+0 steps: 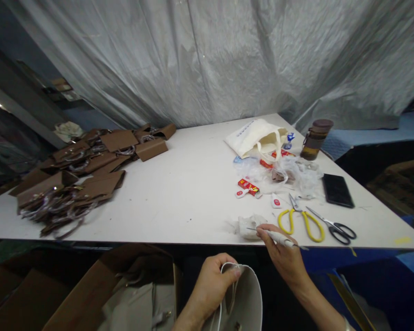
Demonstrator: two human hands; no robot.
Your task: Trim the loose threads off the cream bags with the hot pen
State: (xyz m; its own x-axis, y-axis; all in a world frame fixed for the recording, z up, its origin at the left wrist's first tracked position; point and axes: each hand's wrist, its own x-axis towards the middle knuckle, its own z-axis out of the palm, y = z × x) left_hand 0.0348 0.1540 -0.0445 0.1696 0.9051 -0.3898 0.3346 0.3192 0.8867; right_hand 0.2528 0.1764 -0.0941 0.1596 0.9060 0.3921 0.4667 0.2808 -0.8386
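My left hand [210, 282] pinches the top edge of a light beige bag [251, 294] with a white rim. The bag hangs in front of the table, its mouth spread and a small metal fitting low inside. My right hand [286, 257] is closed round a white, pen-like tool [279, 238] with a thin dark tip. That tip points left, over a small whitish tub [247, 227] that looks wrapped in film at the table's front edge. Whether the tip touches the tub I cannot tell.
Yellow-handled scissors [306, 225] and black-handled scissors [341, 232] lie right of the tub, near a phone [337, 190], a bottle [315, 140], plastic wrap [296, 172] and a cloth bag [251, 135]. Brown bags [115, 140] pile up left. Below stands a carton [89, 289] with beige pieces.
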